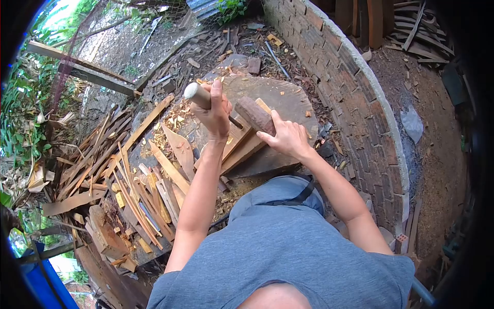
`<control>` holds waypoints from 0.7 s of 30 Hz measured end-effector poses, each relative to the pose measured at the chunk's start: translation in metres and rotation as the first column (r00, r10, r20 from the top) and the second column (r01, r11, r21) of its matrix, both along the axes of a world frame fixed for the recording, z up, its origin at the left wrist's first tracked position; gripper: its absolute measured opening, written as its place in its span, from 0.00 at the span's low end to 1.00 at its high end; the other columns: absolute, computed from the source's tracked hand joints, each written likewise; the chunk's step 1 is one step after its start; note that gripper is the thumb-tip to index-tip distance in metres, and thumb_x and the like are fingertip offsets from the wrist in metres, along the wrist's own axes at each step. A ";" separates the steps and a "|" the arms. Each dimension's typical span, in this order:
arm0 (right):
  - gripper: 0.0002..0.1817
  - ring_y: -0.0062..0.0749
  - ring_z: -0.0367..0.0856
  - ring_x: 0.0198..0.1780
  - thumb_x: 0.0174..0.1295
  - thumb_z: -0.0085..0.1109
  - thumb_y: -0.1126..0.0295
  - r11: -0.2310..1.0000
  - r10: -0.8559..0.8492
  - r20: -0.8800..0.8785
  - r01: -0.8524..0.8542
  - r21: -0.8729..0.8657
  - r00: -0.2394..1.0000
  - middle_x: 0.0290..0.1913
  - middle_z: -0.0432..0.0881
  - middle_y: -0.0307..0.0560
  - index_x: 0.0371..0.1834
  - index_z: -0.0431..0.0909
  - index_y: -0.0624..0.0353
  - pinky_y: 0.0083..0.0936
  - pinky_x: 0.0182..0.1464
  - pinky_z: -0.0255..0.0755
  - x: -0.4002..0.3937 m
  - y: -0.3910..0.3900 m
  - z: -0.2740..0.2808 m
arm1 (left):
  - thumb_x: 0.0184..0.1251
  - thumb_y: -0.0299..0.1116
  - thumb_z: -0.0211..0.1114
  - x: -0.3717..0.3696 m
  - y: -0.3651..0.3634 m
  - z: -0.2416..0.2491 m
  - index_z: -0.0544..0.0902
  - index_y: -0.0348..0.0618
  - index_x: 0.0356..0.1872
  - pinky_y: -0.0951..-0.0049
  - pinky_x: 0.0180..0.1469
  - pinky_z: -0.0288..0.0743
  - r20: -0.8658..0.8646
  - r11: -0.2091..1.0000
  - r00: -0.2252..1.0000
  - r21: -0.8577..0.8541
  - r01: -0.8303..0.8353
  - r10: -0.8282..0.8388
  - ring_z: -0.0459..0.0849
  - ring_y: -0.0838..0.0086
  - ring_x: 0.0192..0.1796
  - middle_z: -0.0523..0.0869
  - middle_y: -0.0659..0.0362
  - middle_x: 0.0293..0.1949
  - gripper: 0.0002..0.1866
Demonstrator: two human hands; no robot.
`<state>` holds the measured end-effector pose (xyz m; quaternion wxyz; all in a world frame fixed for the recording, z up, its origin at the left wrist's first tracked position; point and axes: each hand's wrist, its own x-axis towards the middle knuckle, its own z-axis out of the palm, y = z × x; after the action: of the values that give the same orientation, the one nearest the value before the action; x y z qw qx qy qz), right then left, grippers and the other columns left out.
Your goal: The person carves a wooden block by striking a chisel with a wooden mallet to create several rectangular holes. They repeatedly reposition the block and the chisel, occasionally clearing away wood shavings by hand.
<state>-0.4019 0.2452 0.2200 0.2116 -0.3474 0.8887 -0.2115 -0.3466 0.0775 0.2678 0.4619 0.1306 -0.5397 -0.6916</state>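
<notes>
My left hand (pixel 212 114) is wrapped round the thick, pale wooden handle (pixel 197 95) of what looks like a chisel. Its dark metal shaft (pixel 236 123) slants out toward a piece of wood; I cannot make out the cutting tip. In my right hand (pixel 289 135) is the near end of a rough brown block (pixel 256 116), thumb on one side and fingers on the other. Beneath the block, flat wooden pieces (pixel 244 153) lie slanted on a broad round chopping stump (pixel 285 95). The block partly covers them.
Long wooden strips and offcuts (pixel 164 203) are heaped left of the stump, with chips (pixel 177 119) scattered around. A curved brick wall (pixel 355 108) runs along the right. A wooden rail (pixel 95 77) and wire fence stand at far left. A plastic bag (pixel 411 123) lies beyond the wall.
</notes>
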 end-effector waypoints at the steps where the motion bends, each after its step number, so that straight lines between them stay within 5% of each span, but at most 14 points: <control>1: 0.43 0.63 0.85 0.44 0.58 0.58 0.39 1.000 -0.010 -0.006 0.010 -0.010 1.000 0.37 0.85 0.69 0.66 0.65 0.62 0.53 0.48 0.76 0.001 0.001 -0.002 | 0.72 0.31 0.61 -0.001 0.000 -0.001 0.67 0.47 0.26 0.81 0.12 0.53 0.004 1.000 1.000 -0.024 0.003 -0.003 0.58 0.86 0.10 0.65 0.68 0.12 0.14; 6: 0.40 0.60 0.85 0.47 0.58 0.58 0.38 1.000 -0.016 0.012 0.016 0.026 1.000 0.40 0.84 0.70 0.60 0.70 0.63 0.49 0.50 0.75 -0.007 0.000 -0.001 | 0.71 0.27 0.61 -0.007 0.008 -0.005 0.71 0.44 0.28 0.82 0.15 0.54 0.082 0.994 0.997 -0.111 0.002 0.008 0.62 0.88 0.13 0.67 0.69 0.14 0.11; 8: 0.47 0.59 0.83 0.51 0.55 0.58 0.35 0.998 -0.010 0.273 0.027 -0.061 0.962 0.47 0.84 0.68 0.67 0.66 0.63 0.48 0.53 0.74 -0.024 -0.001 -0.001 | 0.70 0.27 0.62 -0.008 0.005 -0.010 0.72 0.43 0.29 0.82 0.16 0.54 0.094 0.989 0.995 -0.146 -0.003 0.017 0.63 0.88 0.14 0.68 0.69 0.15 0.10; 10: 0.46 0.58 0.82 0.55 0.55 0.58 0.35 0.964 -0.004 0.230 0.065 -0.256 0.973 0.52 0.83 0.66 0.65 0.69 0.63 0.46 0.58 0.71 -0.040 -0.007 0.000 | 0.70 0.27 0.63 -0.009 0.005 -0.013 0.71 0.43 0.29 0.82 0.16 0.54 0.114 0.986 0.993 -0.168 -0.014 0.034 0.63 0.89 0.15 0.68 0.69 0.16 0.10; 11: 0.44 0.53 0.84 0.52 0.56 0.60 0.38 0.859 0.068 0.208 0.049 -0.510 0.976 0.49 0.84 0.65 0.65 0.69 0.64 0.43 0.55 0.74 -0.047 -0.014 0.014 | 0.69 0.26 0.63 -0.009 0.003 -0.018 0.72 0.43 0.30 0.83 0.16 0.55 0.122 0.986 0.991 -0.167 -0.027 0.048 0.65 0.88 0.16 0.70 0.68 0.17 0.09; 15: 0.36 0.49 0.85 0.27 0.57 0.62 0.43 0.610 0.100 -0.130 -0.164 -0.775 0.986 0.27 0.83 0.57 0.54 0.70 0.65 0.38 0.33 0.77 -0.036 -0.019 0.155 | 0.61 0.26 0.70 -0.010 0.006 -0.020 0.77 0.40 0.24 0.81 0.24 0.63 0.115 0.993 0.992 -0.114 -0.042 0.055 0.71 0.87 0.21 0.77 0.69 0.20 0.10; 16: 0.36 0.49 0.85 0.27 0.57 0.62 0.43 0.606 0.097 -0.134 -0.166 -0.778 0.986 0.27 0.83 0.57 0.54 0.70 0.65 0.38 0.33 0.77 -0.033 -0.020 0.168 | 0.61 0.26 0.70 -0.010 0.002 -0.025 0.77 0.40 0.24 0.81 0.24 0.63 0.111 0.992 0.992 -0.120 -0.041 0.054 0.71 0.87 0.21 0.77 0.69 0.20 0.10; 18: 0.35 0.48 0.84 0.25 0.58 0.61 0.43 0.769 0.127 -0.496 -0.401 -0.498 0.859 0.25 0.83 0.56 0.54 0.70 0.64 0.39 0.31 0.78 -0.026 -0.022 0.184 | 0.59 0.25 0.69 -0.010 -0.001 -0.024 0.78 0.39 0.24 0.80 0.23 0.64 0.017 0.906 0.992 -0.409 -0.106 0.123 0.71 0.87 0.21 0.79 0.69 0.21 0.08; 19: 0.35 0.48 0.86 0.26 0.58 0.59 0.44 0.895 0.296 -0.450 -0.409 -0.177 0.842 0.25 0.83 0.56 0.56 0.70 0.63 0.40 0.28 0.78 -0.023 -0.027 0.188 | 0.57 0.22 0.67 -0.013 0.003 -0.025 0.77 0.39 0.23 0.80 0.23 0.63 -0.044 0.905 0.988 -0.395 -0.156 0.151 0.71 0.86 0.21 0.79 0.69 0.21 0.07; 20: 0.29 0.41 0.82 0.22 0.60 0.59 0.46 0.904 0.350 -0.361 -0.413 -0.114 0.864 0.20 0.78 0.49 0.51 0.68 0.59 0.36 0.25 0.73 -0.026 -0.031 0.187 | 0.57 0.22 0.67 -0.010 0.002 -0.026 0.77 0.39 0.23 0.80 0.23 0.63 -0.049 0.903 0.988 -0.400 -0.156 0.149 0.71 0.86 0.21 0.79 0.69 0.21 0.07; 21: 0.28 0.39 0.80 0.20 0.60 0.59 0.46 0.897 0.320 -0.458 -0.421 -0.134 0.829 0.20 0.76 0.46 0.49 0.68 0.59 0.35 0.24 0.73 -0.028 -0.028 0.189 | 0.57 0.21 0.66 -0.008 -0.001 -0.029 0.76 0.39 0.23 0.81 0.23 0.63 0.024 0.959 0.995 -0.269 -0.092 0.102 0.72 0.87 0.21 0.78 0.69 0.20 0.07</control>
<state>-0.4302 0.2168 0.4091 0.0087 -0.5737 0.7975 -0.1863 -0.3542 0.0767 0.2389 0.4983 0.1063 -0.6296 -0.5865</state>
